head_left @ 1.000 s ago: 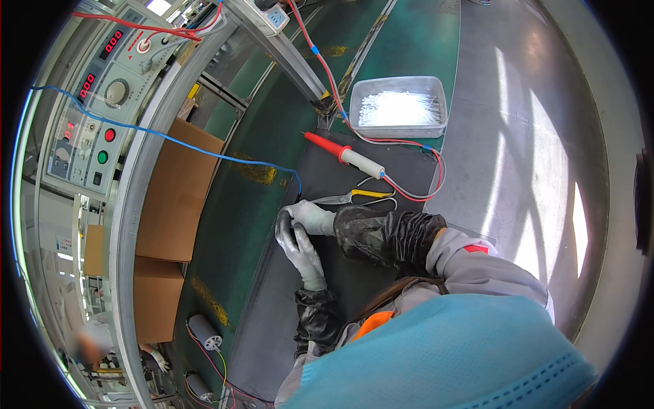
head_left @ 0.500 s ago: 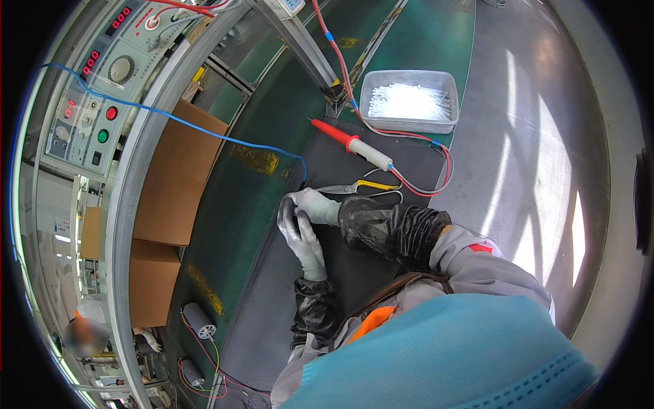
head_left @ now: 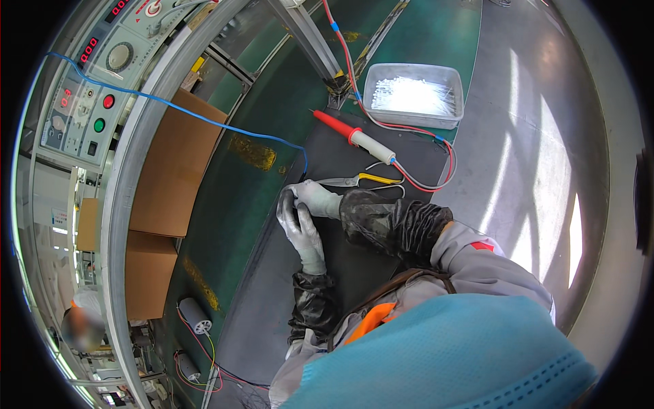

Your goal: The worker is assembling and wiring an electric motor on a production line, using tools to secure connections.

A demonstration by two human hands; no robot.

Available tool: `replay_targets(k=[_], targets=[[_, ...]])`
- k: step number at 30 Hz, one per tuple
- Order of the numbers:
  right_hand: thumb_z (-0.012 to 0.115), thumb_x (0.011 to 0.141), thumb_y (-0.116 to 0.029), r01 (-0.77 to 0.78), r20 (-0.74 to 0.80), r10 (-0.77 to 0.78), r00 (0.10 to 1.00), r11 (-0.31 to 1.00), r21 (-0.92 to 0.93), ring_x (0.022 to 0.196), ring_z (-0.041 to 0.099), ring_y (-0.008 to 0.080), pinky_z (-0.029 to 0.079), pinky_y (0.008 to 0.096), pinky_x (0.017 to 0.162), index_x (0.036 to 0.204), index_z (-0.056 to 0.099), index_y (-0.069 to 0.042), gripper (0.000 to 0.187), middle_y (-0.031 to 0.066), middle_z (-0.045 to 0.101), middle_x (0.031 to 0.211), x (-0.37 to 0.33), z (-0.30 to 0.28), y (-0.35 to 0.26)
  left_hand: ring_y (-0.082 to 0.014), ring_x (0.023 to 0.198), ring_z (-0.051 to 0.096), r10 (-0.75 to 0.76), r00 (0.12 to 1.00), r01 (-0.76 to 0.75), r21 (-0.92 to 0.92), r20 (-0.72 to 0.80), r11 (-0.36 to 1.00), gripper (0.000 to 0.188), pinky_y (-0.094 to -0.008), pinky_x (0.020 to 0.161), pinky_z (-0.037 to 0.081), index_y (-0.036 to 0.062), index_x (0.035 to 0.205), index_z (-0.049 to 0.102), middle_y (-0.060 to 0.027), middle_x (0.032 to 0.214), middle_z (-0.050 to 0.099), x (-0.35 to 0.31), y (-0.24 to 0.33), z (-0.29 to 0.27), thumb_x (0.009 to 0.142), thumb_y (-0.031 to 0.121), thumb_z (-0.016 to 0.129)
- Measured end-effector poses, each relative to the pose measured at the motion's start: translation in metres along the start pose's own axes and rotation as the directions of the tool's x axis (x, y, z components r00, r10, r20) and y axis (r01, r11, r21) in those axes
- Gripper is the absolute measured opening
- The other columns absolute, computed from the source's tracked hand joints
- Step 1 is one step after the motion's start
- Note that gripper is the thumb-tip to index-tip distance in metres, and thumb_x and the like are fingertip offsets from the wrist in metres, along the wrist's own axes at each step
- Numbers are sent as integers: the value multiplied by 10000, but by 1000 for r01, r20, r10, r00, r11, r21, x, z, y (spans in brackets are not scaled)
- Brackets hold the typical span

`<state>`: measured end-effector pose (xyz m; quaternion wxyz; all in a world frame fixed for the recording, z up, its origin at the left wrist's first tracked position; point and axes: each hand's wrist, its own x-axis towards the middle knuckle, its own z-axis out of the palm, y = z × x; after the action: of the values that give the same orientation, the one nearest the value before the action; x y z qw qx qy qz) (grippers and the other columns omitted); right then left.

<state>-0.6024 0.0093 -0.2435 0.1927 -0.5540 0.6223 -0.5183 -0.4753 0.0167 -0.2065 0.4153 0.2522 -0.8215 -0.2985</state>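
My left hand (head_left: 301, 235) and my right hand (head_left: 317, 199), both in pale, dark-smudged gloves, meet over the dark mat (head_left: 255, 303). Their fingertips are closed together, and whatever lies between them is hidden by the gloves. A thin blue wire (head_left: 225, 125) comes down from the upper left and ends just above my right hand's fingers; whether it is gripped cannot be seen. Just beyond my right hand lie scissors (head_left: 373, 178) with a yellow handle. Past them rests a red and white test probe (head_left: 354, 136) on a cable.
A translucent bin (head_left: 413, 123) of thin white pieces stands at the far right. Two grey motors (head_left: 195, 315) with wires lie at the lower left. Cardboard boxes (head_left: 167, 180) and a metal post (head_left: 306, 44) flank the bench; a control panel (head_left: 85, 102) is at the upper left.
The whole view has shifted slightly. My hands stay together in nearly the same place, with my left fingers a little more raised. The scissors, probe and bin lie as before.
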Motion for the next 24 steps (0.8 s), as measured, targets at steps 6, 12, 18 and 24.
replay_targets(k=[6, 12, 18, 24], targets=[[657, 830, -98, -16, 5, 16, 1000, 1000, -12, 1001, 708, 388, 562, 457, 874, 1141, 675, -60, 313, 199, 741, 1003, 1, 0, 2, -323, 1335, 499, 1, 1000, -2, 4, 4, 1000, 433, -435, 1137, 390, 7, 1414, 549, -179, 1430, 538, 0, 0, 2, 1053, 245, 524], [651, 827, -97, -23, 4, 23, 1000, 1000, 7, 1000, 710, 386, 562, 456, 878, 1135, 678, -62, 311, 199, 741, 1001, -1, -3, -4, -324, 1334, 500, 1, 1000, -1, 13, 2, 1000, 430, -436, 1135, 392, 7, 1412, 553, -178, 1434, 537, 0, -3, 1, 1051, 240, 521], [646, 821, -94, -4, -15, 4, 1000, 1000, 7, 991, 712, 387, 561, 460, 879, 1124, 678, -58, 307, 199, 742, 986, 1, -1, 2, -319, 1335, 501, 7, 1000, -7, 14, 6, 1000, 423, -433, 1136, 392, 13, 1408, 560, -176, 1430, 539, 1, -1, 2, 1052, 237, 517], [643, 821, -92, -4, -11, 5, 1000, 1000, 13, 997, 705, 397, 555, 470, 884, 1106, 674, -43, 290, 211, 737, 993, 1, 0, 1, -314, 1333, 503, 22, 1000, -22, 13, 2, 1000, 412, -429, 1133, 393, 21, 1406, 563, -168, 1425, 544, 0, -5, 2, 1056, 234, 514]])
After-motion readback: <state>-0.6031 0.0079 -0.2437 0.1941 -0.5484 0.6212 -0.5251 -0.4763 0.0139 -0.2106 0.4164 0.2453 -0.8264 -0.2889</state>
